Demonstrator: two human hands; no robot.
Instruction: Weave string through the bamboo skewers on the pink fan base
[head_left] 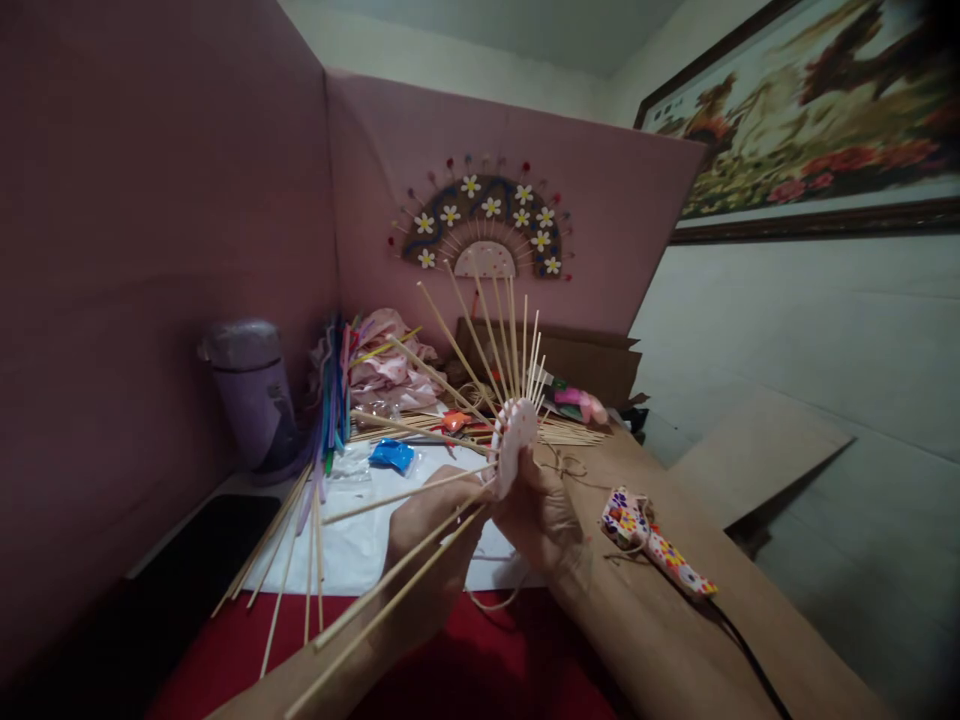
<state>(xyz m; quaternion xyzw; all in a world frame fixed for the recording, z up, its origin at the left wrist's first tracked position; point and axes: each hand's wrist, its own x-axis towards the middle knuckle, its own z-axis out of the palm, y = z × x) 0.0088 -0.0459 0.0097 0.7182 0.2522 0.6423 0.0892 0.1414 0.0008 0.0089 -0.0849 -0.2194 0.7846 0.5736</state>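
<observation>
Both hands hold up a fan frame [514, 440]: a small pale half-disc with several thin bamboo sticks [480, 340] spreading out from it. My left hand [431, 560] grips it from the left, with long sticks passing over the wrist. My right hand [541, 515] holds the disc's lower right edge. The frame stands edge-on above the table. A thin string [499, 603] hangs below the hands.
A finished flowered fan [484, 228] hangs on the pink partition. A purple flask [251, 395], coloured straws [335, 390], a blue packet [392, 455], loose sticks [570, 433], a patterned glue gun [656, 545] with a black cord, and a cardboard box [592, 362] lie around.
</observation>
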